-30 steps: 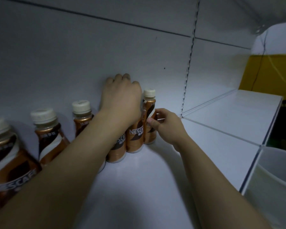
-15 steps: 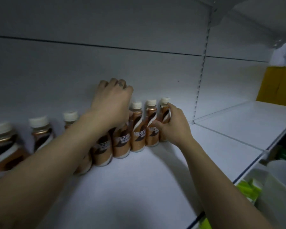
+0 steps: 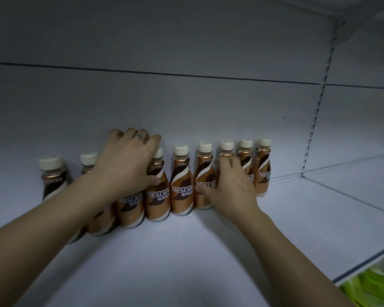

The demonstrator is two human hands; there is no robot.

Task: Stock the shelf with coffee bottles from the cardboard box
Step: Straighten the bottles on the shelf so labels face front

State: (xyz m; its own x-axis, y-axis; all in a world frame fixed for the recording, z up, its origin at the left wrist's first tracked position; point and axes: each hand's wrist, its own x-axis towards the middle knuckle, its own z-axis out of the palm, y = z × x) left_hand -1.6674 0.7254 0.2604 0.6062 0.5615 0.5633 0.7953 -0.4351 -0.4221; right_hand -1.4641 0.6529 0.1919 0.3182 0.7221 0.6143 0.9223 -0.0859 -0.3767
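Observation:
Several brown coffee bottles (image 3: pixel 181 189) with white caps stand in a row along the back of the white shelf (image 3: pixel 186 262). My left hand (image 3: pixel 124 167) lies over the top of one bottle (image 3: pixel 131 207) in the left half of the row, hiding its cap, with the thumb against the neighbouring bottle (image 3: pixel 157 196). My right hand (image 3: pixel 228 189) wraps the lower body of a bottle (image 3: pixel 226 151) toward the right end, and its thumb touches the bottle (image 3: pixel 204 173) to the left. The cardboard box is out of view.
The grey back panel (image 3: pixel 186 103) stands right behind the row. A slotted upright strip (image 3: pixel 319 107) separates this bay from the adjoining shelf (image 3: pixel 353 187) on the right. Below the shelf's front edge at bottom right, green items (image 3: pixel 375 286) show, blurred.
The view has pulled back and swung left, so more of the row shows. My right hand has shifted from the end bottle to one further left. My left hand stays on top of the row.

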